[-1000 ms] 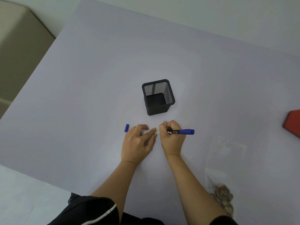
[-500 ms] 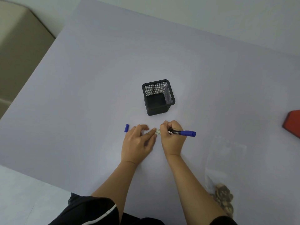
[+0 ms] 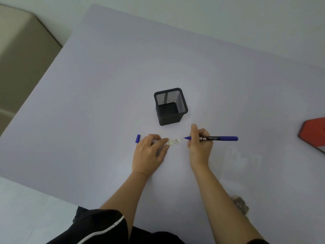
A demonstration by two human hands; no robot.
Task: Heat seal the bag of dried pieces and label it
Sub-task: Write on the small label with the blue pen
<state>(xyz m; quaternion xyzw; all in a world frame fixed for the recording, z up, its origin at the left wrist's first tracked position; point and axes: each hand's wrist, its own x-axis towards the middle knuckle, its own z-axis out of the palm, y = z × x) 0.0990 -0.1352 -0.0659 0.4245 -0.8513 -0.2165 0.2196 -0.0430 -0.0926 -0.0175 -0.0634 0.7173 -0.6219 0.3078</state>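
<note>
left grip (image 3: 149, 154): flat, palm down, fingers extended | right grip (image 3: 199, 145): curled round pen (image 3: 219, 138)

The left grip (image 3: 149, 152) rests on the bench (image 3: 105, 85), fingertips (image 3: 166, 140) pressing the left end of a written label (image 3: 175, 141). The right grip (image 3: 199, 143) holds an uncapped blue pen (image 3: 219, 138), tip just right of the label, not touching it. A pen cap (image 3: 137, 138) lies beside the left grip; a mesh holder (image 3: 169, 106) stands behind; a clear bag (image 3: 241, 164) lies to the right.

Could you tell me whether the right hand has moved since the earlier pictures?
Yes. The right hand drew the pen rightward off the label, judged against the mesh holder.
</note>
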